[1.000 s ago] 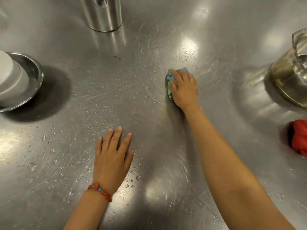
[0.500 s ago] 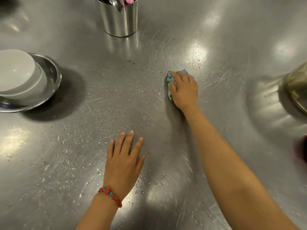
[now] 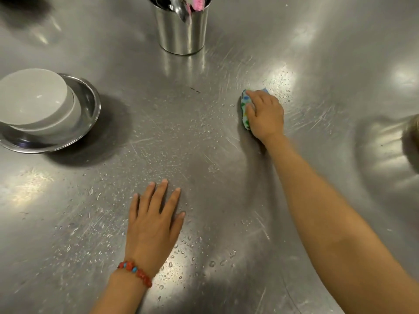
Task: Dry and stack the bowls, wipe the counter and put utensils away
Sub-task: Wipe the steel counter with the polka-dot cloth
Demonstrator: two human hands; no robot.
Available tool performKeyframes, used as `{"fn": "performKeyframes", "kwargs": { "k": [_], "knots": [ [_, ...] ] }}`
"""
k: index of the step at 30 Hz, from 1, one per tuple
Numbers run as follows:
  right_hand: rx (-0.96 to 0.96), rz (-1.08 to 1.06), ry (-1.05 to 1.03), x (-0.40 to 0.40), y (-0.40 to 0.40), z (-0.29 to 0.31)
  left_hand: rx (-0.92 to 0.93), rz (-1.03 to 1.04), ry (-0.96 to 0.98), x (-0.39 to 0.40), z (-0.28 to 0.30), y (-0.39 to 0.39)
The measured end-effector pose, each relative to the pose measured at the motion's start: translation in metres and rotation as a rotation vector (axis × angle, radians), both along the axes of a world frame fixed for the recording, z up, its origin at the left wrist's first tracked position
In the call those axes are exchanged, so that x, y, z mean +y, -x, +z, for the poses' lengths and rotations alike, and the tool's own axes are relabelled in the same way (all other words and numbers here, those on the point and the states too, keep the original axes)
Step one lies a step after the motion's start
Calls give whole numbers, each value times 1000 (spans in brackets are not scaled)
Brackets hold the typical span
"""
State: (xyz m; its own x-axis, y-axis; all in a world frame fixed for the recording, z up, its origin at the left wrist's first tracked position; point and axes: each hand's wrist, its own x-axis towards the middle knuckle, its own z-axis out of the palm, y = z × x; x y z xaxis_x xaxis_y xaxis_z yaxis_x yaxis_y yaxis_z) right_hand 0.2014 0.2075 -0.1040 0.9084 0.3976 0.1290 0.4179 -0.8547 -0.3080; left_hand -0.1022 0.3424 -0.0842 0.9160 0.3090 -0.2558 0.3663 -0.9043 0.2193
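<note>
My right hand (image 3: 266,114) presses a small cloth with blue and green spots (image 3: 244,107) onto the wet steel counter (image 3: 204,155). My left hand (image 3: 154,223) lies flat on the counter with its fingers spread, a red bead bracelet at the wrist. At the left, white bowls (image 3: 36,98) sit stacked upside down inside a steel bowl (image 3: 90,103). A steel utensil holder (image 3: 182,28) with spoons and a pink utensil stands at the back.
Water drops cover the counter between my hands and near my left wrist. A blurred glass vessel (image 3: 411,139) shows at the right edge.
The view has shifted left, bringing the bowls and utensil holder further in and the glass vessel and red object out. Both hands stay pressed on the counter.
</note>
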Motion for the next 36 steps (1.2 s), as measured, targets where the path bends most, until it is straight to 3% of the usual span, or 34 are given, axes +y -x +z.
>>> {"fn": "performKeyframes", "kwargs": {
  "k": [2,6,9,15,23,26,31,33,36],
  "knots": [
    [14,33,15,3,17,0,-9,8,4,-2,-2,0],
    [-65,427,-9,2,100,-7,-14,23,9,-3,-3,-1],
    [4,598,0,0,90,-4,-8,20,8,-2,-4,0],
    [11,83,-23,50,7,1,14,-3,-14,-1,-1,-1],
    [15,494,-18,36,128,-5,10,-11,33,6,5,0],
    [29,475,-12,45,95,-2,-6,3,28,13,7,4],
    [45,149,-12,95,31,0,4,87,0,30,8,14],
    [50,193,-9,95,44,-1,9,124,-4,35,6,18],
    [-15,441,-30,74,100,-6,27,142,-7,38,3,21]
  ]
}}
